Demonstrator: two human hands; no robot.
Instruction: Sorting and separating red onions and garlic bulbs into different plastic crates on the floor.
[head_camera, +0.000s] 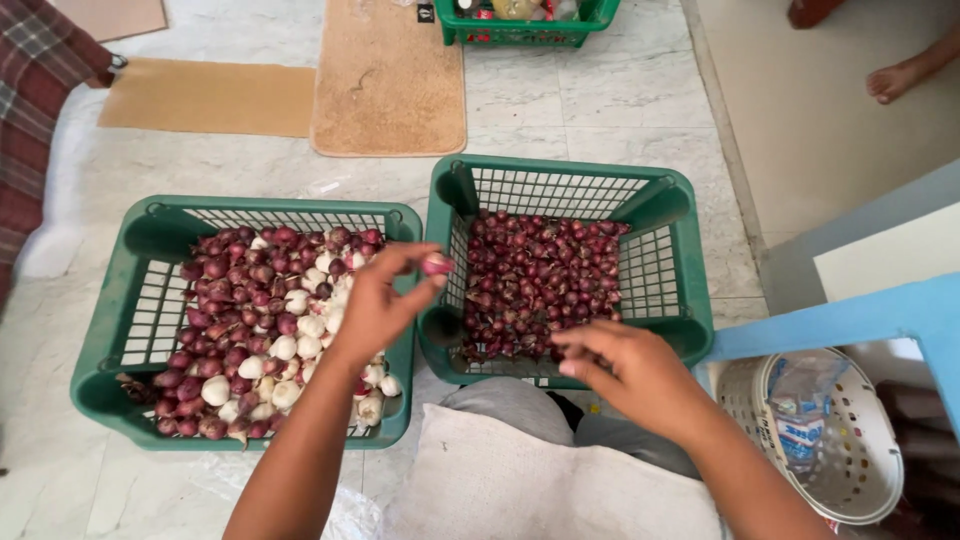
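Observation:
My left hand (385, 300) holds a small red shallot (437, 264) pinched in its fingertips, above the gap between two green plastic baskets. The left basket (118, 330) holds mixed red shallots (235, 300) and white garlic bulbs (290, 350). The right basket (680, 300) holds only red shallots (540, 280). My right hand (630, 370) hovers over the near rim of the right basket with its fingers drawn together; I cannot make out anything held in it.
A white perforated basket (860, 470) with a plastic packet stands at the lower right beside a blue furniture edge (850, 320). Beige mats (385, 80) lie on the marble floor behind. Another green basket (525, 30) sits at the top. Someone's bare foot (895, 78) shows top right.

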